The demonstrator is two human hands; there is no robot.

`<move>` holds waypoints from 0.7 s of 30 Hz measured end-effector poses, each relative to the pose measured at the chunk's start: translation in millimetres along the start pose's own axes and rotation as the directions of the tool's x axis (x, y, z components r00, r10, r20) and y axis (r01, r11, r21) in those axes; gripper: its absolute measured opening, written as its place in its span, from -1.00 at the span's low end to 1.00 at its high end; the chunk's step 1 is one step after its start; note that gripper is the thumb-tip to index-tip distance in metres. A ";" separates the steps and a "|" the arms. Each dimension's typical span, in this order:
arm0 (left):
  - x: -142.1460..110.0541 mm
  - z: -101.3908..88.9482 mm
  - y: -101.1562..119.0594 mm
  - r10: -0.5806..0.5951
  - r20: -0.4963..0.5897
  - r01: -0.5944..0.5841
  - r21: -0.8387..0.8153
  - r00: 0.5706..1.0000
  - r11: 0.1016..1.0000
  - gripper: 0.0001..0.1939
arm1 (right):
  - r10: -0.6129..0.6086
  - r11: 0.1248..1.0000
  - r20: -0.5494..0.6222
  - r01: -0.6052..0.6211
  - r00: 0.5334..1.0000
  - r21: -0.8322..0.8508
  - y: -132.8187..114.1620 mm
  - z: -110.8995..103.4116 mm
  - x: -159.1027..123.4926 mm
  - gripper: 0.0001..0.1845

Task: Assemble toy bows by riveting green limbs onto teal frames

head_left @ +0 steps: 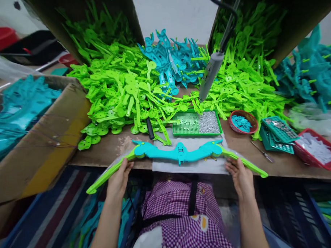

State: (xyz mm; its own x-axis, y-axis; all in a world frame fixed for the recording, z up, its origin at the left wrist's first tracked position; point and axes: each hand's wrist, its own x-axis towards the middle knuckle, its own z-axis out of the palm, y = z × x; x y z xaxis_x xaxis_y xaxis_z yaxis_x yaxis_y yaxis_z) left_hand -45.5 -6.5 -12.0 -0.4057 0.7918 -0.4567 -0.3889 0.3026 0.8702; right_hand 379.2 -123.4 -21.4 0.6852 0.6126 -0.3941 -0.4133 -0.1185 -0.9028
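Observation:
A toy bow point(180, 152) lies across the front edge of the workbench, with a turquoise middle and a lime green limb at each end. My left hand point(119, 178) grips the left green limb, fingers curled round it. My right hand point(240, 174) holds the right green limb the same way. The bow rests on a grey cloth point(191, 166).
Heaps of green parts point(121, 93) and turquoise parts point(171, 58) cover the bench behind. A green tray of screws point(197, 123), a red bowl point(243, 122), teal trays point(278, 132) and a red basket point(317, 149) sit to the right. A hanging screwdriver point(211, 73) dangles above. A cardboard box point(38, 143) stands left.

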 end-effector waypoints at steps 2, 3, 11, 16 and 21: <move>-3.7 -3.2 0.8 -0.098 -0.002 0.098 0.037 0.995 0.995 -0.85 | 0.135 0.973 0.106 -0.111 0.985 -0.202 2.3 -5.2 -14.8 -0.50; -5.6 -3.4 1.1 -0.136 0.000 0.136 0.041 0.991 0.990 -0.86 | 0.148 0.947 0.149 -0.097 0.978 -0.306 4.2 -3.2 -22.8 -0.50; -54.0 -1.7 4.4 -0.264 0.151 0.228 0.221 0.953 0.948 -0.67 | -0.350 0.565 0.590 0.667 0.727 -0.486 15.0 67.6 -49.6 -0.74; -46.9 51.5 29.0 0.365 0.407 -0.531 0.446 0.837 0.721 -0.57 | -0.389 0.512 0.673 0.755 0.629 -0.409 5.6 96.7 -69.4 -0.82; 17.5 140.6 42.0 0.331 0.461 -0.542 0.465 0.823 0.700 -0.35 | -0.268 0.587 0.860 0.781 0.434 -0.211 5.7 136.0 -100.9 -0.82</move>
State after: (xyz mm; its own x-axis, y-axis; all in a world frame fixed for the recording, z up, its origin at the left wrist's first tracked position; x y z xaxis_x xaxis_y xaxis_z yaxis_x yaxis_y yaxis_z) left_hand 47.5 94.6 42.5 -0.0815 0.9967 -0.0026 0.3320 0.0296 0.9428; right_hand 226.1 -79.6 36.6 -0.1080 0.9698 0.2186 0.4194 0.2438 -0.8745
